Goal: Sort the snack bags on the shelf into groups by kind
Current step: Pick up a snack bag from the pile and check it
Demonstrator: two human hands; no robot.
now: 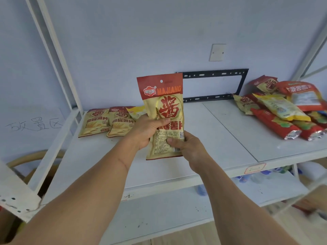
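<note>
Head view has both hands on one upright bag: the left hand (147,132) wraps its fingers round the middle of the tan-and-red Majiang chip bag (164,115), thumb across the front over the printed characters, while the right hand (185,147) pinches the lower right corner, thumb pressed on the ingredient panel. The bag is held in the air above the front of the white shelf (221,138), touching nothing else.

Behind the left hand lie two matching Majiang bags (106,123) flat on the shelf, with a yellow bag (136,111) tucked just behind them (a different kind, by the look of it). Well apart at the right end sits the unsorted heap (283,110): more tan bags, a pale yellow one on top, red foil-ended packs (277,129) below and an orange bag (300,96) at the back.

Risks, as I judge them: squeezing this hard at the middle could crush the chips inside. Setting the bag down on the left pair carelessly could push the yellow bag into the group and muddle the kinds. The nearest red packs lie close to the shelf's front edge, so pulling bags from under that heap could slide one off onto the lower shelf (177,209).
</note>
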